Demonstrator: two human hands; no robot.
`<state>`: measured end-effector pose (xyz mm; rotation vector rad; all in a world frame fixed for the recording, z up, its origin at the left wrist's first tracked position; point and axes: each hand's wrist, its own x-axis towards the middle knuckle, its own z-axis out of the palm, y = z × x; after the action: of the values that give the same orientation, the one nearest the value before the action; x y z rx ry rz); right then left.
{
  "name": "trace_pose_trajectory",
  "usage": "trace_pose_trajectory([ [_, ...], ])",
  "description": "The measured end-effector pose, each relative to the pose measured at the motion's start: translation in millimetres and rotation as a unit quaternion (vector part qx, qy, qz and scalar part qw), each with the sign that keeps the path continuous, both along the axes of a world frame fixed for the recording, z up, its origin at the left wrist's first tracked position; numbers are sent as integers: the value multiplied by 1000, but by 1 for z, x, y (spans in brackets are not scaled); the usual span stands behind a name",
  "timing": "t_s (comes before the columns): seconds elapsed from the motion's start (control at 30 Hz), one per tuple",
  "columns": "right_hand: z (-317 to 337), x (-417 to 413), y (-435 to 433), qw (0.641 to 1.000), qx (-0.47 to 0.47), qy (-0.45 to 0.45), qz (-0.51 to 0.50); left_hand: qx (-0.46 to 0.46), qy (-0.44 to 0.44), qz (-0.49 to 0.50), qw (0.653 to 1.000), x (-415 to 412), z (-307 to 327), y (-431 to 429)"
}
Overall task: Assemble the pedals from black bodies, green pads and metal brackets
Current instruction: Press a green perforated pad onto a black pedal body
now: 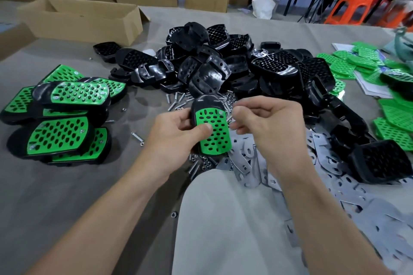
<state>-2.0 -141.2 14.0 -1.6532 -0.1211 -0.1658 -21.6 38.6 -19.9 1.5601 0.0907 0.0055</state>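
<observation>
A part-built pedal [218,138], green pad seated in its black body, is held over the tabletop [67,185] by the left hand [174,138], grip curled round it, thumb on the pad. The right hand [268,123] is curled just beside it; whether anything is pinched cannot be told. Metal brackets [243,158] are strewn beneath, and black bodies [214,62] are heaped beyond.

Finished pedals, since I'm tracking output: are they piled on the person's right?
No, the finished pedals lie piled on the person's left, while loose green pads sit on the right.
</observation>
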Motion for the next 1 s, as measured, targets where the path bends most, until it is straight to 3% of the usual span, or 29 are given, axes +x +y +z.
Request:
trace_pose_trajectory([
  [0.4,0,-8,21,997,15,-29,72,40,-45,-18,998,-9,7,-1],
  [0.6,2,-13,22,994,-43,-63,79,84,-110,-11,990,-13,6,-3],
  [0.8,6,-15,17,996,0,-51,78,127,-168,12,978,-23,4,-10],
  [0.87,4,-22,20,996,-41,-68,52,132,-169,28,976,-25,4,-12],
  [1.0,-2,-29,34,962,-173,-203,-59,173,-174,54,968,-25,3,-14],
])
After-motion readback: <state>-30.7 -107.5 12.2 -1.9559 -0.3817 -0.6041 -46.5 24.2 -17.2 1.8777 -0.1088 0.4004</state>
